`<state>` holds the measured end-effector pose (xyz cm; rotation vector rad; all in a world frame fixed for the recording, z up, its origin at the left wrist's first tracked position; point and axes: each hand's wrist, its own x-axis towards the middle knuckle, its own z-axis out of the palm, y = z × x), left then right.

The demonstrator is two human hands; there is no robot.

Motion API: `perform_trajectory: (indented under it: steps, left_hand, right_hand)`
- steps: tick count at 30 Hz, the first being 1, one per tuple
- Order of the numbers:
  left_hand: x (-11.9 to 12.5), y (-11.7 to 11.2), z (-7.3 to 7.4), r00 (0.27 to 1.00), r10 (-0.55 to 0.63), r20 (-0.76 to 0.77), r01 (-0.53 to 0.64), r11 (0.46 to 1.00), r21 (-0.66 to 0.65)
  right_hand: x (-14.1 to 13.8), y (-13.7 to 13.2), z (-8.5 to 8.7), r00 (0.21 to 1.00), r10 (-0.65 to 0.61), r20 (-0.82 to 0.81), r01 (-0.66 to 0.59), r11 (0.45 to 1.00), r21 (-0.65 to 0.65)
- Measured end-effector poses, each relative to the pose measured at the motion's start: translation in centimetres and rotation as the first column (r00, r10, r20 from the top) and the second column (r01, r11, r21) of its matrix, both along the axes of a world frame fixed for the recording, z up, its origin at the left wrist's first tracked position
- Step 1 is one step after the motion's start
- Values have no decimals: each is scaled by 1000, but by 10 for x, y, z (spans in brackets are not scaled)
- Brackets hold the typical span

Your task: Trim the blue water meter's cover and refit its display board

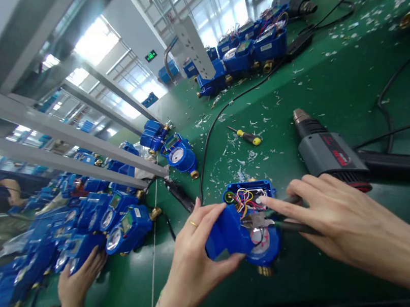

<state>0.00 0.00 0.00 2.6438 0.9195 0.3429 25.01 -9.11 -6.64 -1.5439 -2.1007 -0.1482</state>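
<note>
An opened blue water meter (234, 229) lies on the green table (315, 88), its lid off and coloured wires (244, 199) showing inside. My left hand (193, 254) grips the meter's blue body from the near side. My right hand (327, 213) comes in from the right, holding black-handled pliers (286, 226) whose metal jaws rest on the meter. Its index finger stretches out and touches the white part inside the open housing.
A grey and black electric drill (328, 151) lies just beyond my right hand, with cables across the table. A yellow-handled screwdriver (248, 137), plastic scraps and several more blue meters (110, 221) lie around. A co-worker's hand (78, 278) rests on the meter pile.
</note>
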Motion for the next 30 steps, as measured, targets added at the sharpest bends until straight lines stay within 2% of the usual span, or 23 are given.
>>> perform_trajectory:
  steps: [4, 9, 12, 14, 17, 21, 23, 28, 30]
  left_hand:
    - [1, 4, 1, 999, -30, 21, 30, 999, 20]
    - [1, 7, -1, 999, -29, 36, 28, 999, 26]
    - [3, 6, -4, 999, -2, 44, 1, 1000, 28]
    - [4, 6, -5, 999, 12, 43, -12, 1000, 16]
    - [5, 5, -7, 999, 19, 39, -19, 1000, -6]
    - [3, 3, -7, 997, 63, 34, -63, 998, -11]
    - [4, 1, -6, 997, 80, 15, -79, 997, -25]
    - [9, -7, -5, 986, 156, 56, -153, 986, -64]
    - [8, -9, -6, 975, 192, 113, -181, 979, -99]
  right_hand:
    - [5, 4, 5, 997, 58, 43, -60, 997, 41]
    - [0, 2, 0, 998, 66, 16, -66, 998, 16]
    - [-8, 0, -3, 995, 52, -88, -55, 998, -29]
    - [-14, -2, -4, 968, 37, -247, -64, 993, -103]
    - [-17, -6, -2, 881, -11, -473, -83, 981, -176]
    - [-16, -13, 4, 800, -163, -578, 39, 974, -221]
    - [-19, -16, 9, 736, -242, -632, 71, 956, -283]
    - [-52, -12, 17, 496, -327, -805, -92, 902, -423]
    - [-66, -7, 19, 440, -354, -825, -106, 892, -439]
